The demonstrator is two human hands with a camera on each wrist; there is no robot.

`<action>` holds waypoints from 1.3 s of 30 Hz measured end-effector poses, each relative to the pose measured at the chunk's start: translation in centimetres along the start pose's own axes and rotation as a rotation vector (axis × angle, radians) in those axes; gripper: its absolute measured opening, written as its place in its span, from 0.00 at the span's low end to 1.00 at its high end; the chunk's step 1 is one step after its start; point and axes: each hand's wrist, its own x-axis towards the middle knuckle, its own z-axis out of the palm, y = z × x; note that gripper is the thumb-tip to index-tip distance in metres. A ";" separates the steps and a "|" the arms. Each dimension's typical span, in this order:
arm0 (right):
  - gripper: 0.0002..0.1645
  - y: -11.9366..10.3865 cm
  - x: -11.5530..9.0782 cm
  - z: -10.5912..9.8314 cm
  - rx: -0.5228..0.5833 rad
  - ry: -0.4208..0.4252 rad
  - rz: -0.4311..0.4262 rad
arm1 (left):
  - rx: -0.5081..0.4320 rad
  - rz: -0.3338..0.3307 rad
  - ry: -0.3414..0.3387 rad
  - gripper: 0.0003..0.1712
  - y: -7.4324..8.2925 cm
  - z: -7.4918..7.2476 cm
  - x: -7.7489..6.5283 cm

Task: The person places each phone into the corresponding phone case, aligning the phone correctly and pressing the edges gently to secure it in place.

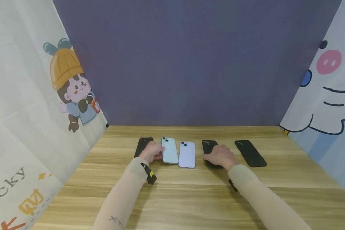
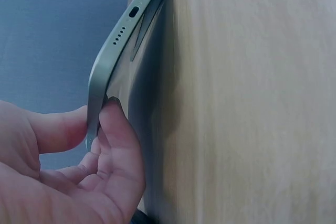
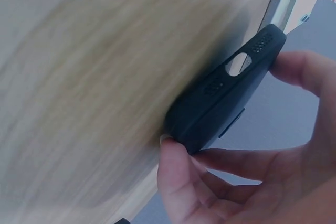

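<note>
My left hand [image 1: 153,151] pinches the left edge of a pale mint phone [image 1: 170,152] between thumb and fingers. In the left wrist view, that phone [image 2: 105,61] is tilted, its gripped edge off the wood and its port end towards the camera. A lilac phone [image 1: 187,156] lies back up just right of it. Farther right, my right hand [image 1: 221,155] holds a black phone case [image 1: 208,145] by its two long sides. The right wrist view shows the case's [image 3: 210,95] port cutout, with thumb and fingers on opposite edges. Part of the case is hidden under the hand.
Another black phone case [image 1: 250,153] lies on the wooden table [image 1: 184,198] to the right. A black case or phone [image 1: 141,147] sits at the left, partly behind my left hand. A dark panel [image 1: 189,64] stands at the back, with printed cloths [image 1: 23,95] along the sides.
</note>
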 end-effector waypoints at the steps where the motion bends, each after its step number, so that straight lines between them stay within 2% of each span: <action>1: 0.24 0.0 -0.1 -0.1 0.008 -0.002 -0.001 | -0.002 0.002 -0.002 0.09 0.0 0.0 0.0; 4: 0.25 -0.1 -0.1 -0.2 0.026 -0.009 -0.004 | -0.012 0.002 0.000 0.11 -0.1 0.0 0.0; 9: 0.40 -0.3 0.1 -0.1 0.057 -0.014 -0.023 | -0.038 0.017 0.000 0.11 -0.2 0.0 -0.1; 12: 0.44 -0.4 0.2 0.1 0.119 -0.023 -0.038 | -0.053 0.036 -0.014 0.10 -0.3 0.1 -0.3; 21: 0.39 -0.9 0.1 0.4 0.291 -0.013 -0.029 | -0.071 0.058 -0.072 0.10 -0.3 0.9 -0.6; 29: 0.34 -2.1 -0.5 0.5 0.342 0.003 -0.059 | -0.063 0.066 -0.125 0.14 -0.1 1.9 -1.1; 33: 0.37 -2.7 -0.7 0.5 0.349 -0.011 -0.079 | -0.063 0.080 -0.145 0.14 0.0 2.4 -1.3; 39: 0.43 -3.1 -1.0 0.7 0.377 -0.017 -0.064 | -0.079 0.088 -0.168 0.13 -0.3 3.0 -1.4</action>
